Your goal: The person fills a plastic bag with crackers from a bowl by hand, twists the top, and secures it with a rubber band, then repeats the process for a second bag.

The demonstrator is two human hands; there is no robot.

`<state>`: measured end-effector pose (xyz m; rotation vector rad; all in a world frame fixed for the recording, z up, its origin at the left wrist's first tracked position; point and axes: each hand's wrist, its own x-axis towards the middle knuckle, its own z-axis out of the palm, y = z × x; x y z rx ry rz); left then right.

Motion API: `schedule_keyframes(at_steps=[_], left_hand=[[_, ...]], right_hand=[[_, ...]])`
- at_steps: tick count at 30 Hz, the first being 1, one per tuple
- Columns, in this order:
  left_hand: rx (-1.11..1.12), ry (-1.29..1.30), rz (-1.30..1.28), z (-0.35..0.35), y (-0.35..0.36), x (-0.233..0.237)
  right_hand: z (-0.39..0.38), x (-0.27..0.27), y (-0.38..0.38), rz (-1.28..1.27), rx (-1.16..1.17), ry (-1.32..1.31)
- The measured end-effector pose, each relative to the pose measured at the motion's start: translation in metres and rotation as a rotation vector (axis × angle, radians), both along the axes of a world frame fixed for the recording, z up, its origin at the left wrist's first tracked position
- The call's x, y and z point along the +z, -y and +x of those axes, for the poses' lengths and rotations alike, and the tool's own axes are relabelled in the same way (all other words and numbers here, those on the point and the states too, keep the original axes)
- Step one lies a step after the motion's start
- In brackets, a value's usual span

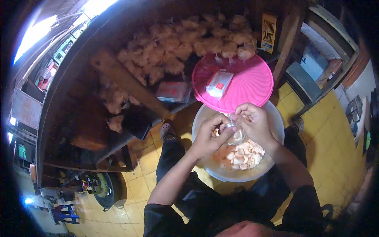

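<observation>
While pinching the clear bag point(237, 136) over the basin point(237, 179), left hand point(209, 139) and right hand point(256, 125) closed on it, risks spilling crackers point(244, 155) through a slack grip.

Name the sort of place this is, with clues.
Probably a snack stall or home workshop: a wooden shelf heaped with pale snacks, a white basin of crackers, and the left hand and right hand holding a clear bag over it.
</observation>
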<state>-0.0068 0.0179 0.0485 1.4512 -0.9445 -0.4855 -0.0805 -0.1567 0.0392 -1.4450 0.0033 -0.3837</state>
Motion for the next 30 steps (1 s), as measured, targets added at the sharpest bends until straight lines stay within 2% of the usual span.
schedule_keyframes(at_steps=[1,3,6,10,12,13,15,19,21,24,28,30], left_hand=[[0.027,0.037,0.018,0.000,0.002,0.000],[0.055,0.073,0.034,0.001,0.003,-0.001],[0.093,0.194,0.072,0.004,0.004,-0.001],[0.146,0.382,0.067,0.005,0.007,0.000],[0.158,0.429,0.069,0.002,0.009,0.002],[0.182,0.411,0.037,0.000,0.009,0.007],[0.209,0.394,0.006,-0.002,0.009,0.008],[0.211,0.289,-0.020,-0.004,0.008,0.001],[0.207,0.262,-0.042,-0.004,0.007,-0.002],[0.247,0.124,-0.177,-0.004,0.010,-0.004],[0.218,0.221,-0.135,-0.002,0.009,-0.004],[0.194,0.279,-0.096,-0.002,0.008,-0.003]], right_hand=[[-0.001,0.001,0.001,0.001,-0.002,0.003],[-0.006,0.008,0.003,-0.343,-0.097,0.047],[-0.007,0.008,0.007,-0.372,-0.036,0.113],[-0.007,0.005,0.001,-0.336,-0.014,0.114],[-0.006,0.006,-0.001,-0.098,0.001,-0.011],[-0.006,0.009,0.000,-0.099,0.000,-0.012],[-0.006,0.016,0.002,0.090,0.024,-0.065],[-0.006,0.011,-0.001,-0.028,-0.007,-0.001],[-0.011,0.019,-0.003,-0.185,-0.014,0.050],[-0.013,0.027,-0.005,-0.267,-0.010,0.102],[-0.014,0.022,0.007,-0.220,0.092,-0.018],[-0.015,0.027,0.012,-0.098,0.223,-0.108]])
